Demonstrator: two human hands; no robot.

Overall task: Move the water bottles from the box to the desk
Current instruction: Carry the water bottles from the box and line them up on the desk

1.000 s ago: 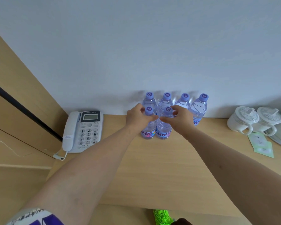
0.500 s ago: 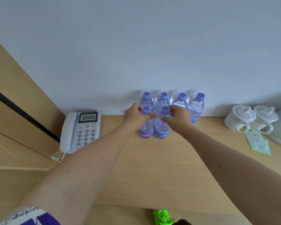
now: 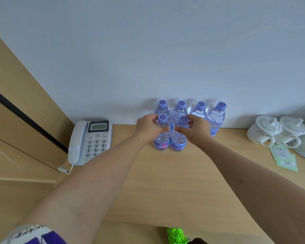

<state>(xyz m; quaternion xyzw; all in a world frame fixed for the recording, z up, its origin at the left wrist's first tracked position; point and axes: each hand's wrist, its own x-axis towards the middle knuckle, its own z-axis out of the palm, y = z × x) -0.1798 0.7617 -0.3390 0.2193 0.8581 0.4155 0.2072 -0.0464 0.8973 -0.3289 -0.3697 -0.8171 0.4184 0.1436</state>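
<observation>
Several clear water bottles with purple caps stand upright on the wooden desk against the wall. A back row lines the wall. In front of it stand two more. My left hand grips the neck of the front left bottle. Around the neck of the front right bottle my right hand is closed. Both front bottles rest on the desk, touching each other. The box is out of view.
A white desk phone lies left of the bottles, its cord trailing off the desk's edge. Two white lidded cups and green sachets sit at the right. Wooden panelling rises at the left.
Both hands stay on the two front bottles' necks. The bottles have hardly moved on the desk; the view has shifted slightly.
</observation>
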